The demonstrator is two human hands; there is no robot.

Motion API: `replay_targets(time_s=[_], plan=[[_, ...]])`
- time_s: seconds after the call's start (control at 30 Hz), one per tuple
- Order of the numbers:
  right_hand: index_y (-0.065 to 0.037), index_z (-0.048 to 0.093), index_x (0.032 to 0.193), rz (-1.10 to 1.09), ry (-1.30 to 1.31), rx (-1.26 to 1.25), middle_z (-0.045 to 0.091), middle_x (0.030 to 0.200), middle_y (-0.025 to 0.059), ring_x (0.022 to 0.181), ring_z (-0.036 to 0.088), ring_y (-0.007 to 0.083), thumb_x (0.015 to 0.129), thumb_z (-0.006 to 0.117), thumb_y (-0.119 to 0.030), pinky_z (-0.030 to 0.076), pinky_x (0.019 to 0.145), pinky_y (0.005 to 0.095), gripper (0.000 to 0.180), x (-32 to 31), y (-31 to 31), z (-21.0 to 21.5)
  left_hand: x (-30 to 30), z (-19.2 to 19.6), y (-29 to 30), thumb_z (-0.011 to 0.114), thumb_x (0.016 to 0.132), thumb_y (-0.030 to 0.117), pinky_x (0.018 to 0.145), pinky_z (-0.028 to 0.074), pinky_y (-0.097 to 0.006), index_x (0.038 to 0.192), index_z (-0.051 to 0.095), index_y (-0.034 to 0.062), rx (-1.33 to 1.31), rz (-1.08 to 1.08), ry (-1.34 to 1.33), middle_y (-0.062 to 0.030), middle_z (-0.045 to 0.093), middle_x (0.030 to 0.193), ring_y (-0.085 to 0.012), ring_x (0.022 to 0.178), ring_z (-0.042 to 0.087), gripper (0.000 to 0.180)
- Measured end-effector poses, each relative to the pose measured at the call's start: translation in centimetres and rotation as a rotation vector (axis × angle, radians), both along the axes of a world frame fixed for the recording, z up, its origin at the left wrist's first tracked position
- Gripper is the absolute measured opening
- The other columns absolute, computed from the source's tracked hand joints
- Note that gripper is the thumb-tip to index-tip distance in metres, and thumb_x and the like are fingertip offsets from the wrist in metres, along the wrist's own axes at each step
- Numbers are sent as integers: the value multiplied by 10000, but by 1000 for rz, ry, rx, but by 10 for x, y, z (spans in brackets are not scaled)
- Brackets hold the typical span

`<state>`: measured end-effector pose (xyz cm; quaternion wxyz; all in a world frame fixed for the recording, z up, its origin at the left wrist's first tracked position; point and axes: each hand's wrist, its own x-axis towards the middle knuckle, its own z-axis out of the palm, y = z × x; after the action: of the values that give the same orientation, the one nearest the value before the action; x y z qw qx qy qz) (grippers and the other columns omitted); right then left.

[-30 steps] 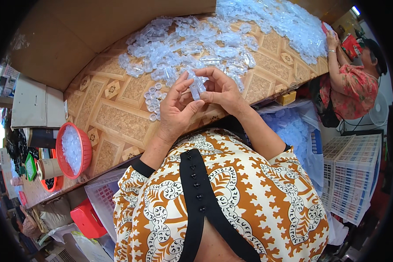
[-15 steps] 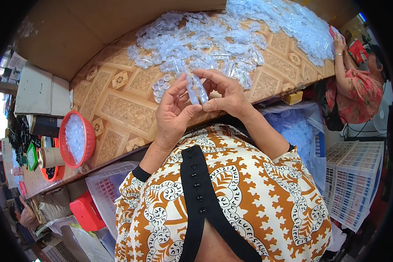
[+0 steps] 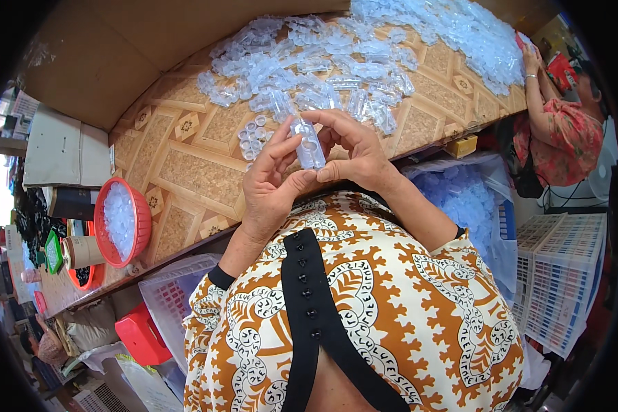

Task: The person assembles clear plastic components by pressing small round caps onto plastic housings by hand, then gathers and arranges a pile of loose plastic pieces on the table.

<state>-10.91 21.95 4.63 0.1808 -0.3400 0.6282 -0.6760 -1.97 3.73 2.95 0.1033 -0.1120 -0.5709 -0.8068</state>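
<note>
A clear plastic piece (image 3: 308, 143), long and narrow, is held upright between both hands just above the near table edge. My left hand (image 3: 271, 180) grips its lower left side with thumb and fingers. My right hand (image 3: 356, 151) closes over its top and right side. Beyond the hands lies a wide heap of similar clear plastic parts (image 3: 309, 62) on the patterned table (image 3: 192, 165). A few small clear caps (image 3: 253, 136) sit just left of the hands.
A red basket (image 3: 121, 221) of clear parts stands at the table's left end, beside a paper cup (image 3: 82, 251). Another person in a red floral top (image 3: 563, 130) works at the far right. White crates (image 3: 563, 275) stand right; a clear bin (image 3: 172, 295) and red stool (image 3: 142, 334) sit below.
Both hands have drawn back from the heap toward my body, with the clear piece held upright between them.
</note>
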Motion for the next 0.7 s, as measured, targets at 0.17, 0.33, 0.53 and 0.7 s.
replay_targets(time_s=[0.17, 0.33, 0.53, 0.7], plan=[[22, 500, 1443, -13, 17, 13, 524, 1196, 18, 928, 557, 102, 687, 903, -150, 480, 830, 251, 874, 0, 2, -4, 1, 5, 4, 714, 880, -51, 1123, 452, -382, 1375, 504, -23, 39, -17, -28, -219, 278, 1616, -255, 1369, 486, 538], [-43, 576, 1394, -58, 100, -13, 576, 1150, 40, 872, 582, 115, 663, 874, -113, 499, 770, 252, 793, 0, -1, -2, -1, 2, 0, 706, 860, -92, 1106, 477, -391, 1392, 485, -18, 12, -20, -71, -233, 290, 1606, -258, 1355, 502, 580], [-23, 578, 1388, -65, 105, -68, 572, 1239, 70, 884, 592, 113, 659, 890, -96, 510, 766, 250, 796, 10, 0, 4, 8, 10, -1, 717, 849, -93, 1134, 447, -399, 1379, 517, -15, -117, 9, 4, -236, 291, 1605, -276, 1389, 467, 572], [-13, 569, 1396, -102, 103, -82, 566, 1263, 83, 895, 598, 109, 679, 883, -80, 524, 763, 247, 785, 7, -2, 3, 1, 10, 2, 714, 848, -99, 1153, 423, -404, 1366, 537, -14, -53, 20, -1, -231, 296, 1605, -281, 1413, 437, 555]])
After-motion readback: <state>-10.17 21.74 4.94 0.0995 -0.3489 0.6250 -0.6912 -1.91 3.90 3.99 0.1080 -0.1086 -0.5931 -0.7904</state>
